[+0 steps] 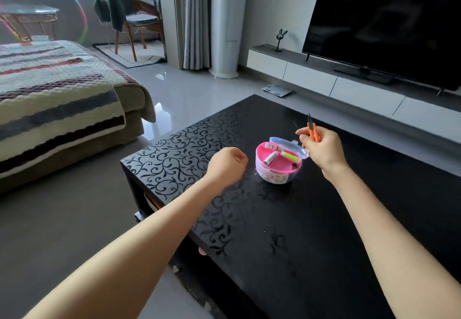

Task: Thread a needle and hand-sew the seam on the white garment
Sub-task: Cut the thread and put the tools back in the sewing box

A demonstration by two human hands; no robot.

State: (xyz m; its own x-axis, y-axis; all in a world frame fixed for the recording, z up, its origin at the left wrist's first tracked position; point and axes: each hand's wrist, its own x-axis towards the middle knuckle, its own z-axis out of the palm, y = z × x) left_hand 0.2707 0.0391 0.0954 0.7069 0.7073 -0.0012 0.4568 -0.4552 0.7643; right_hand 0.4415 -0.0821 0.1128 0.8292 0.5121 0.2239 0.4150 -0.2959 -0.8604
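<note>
— How does the left arm lie?
— Bare, it comes in from 7 o'clock and stretches toward 1 o'clock. The left hand (228,166) is a fist, back up, fingers curled under, nothing seen in it
— And the right?
— That forearm rises from 5 o'clock toward 11 o'clock, wrist lifted. The right hand (321,147) pinches orange snips (314,131), blades pointing to 12 o'clock, one finger stretched toward 9 o'clock

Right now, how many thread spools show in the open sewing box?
3: a pale pink spool at the far rim, a white spool left of centre, a yellow-green spool to its right. More may lie hidden under the pink tray.
</note>
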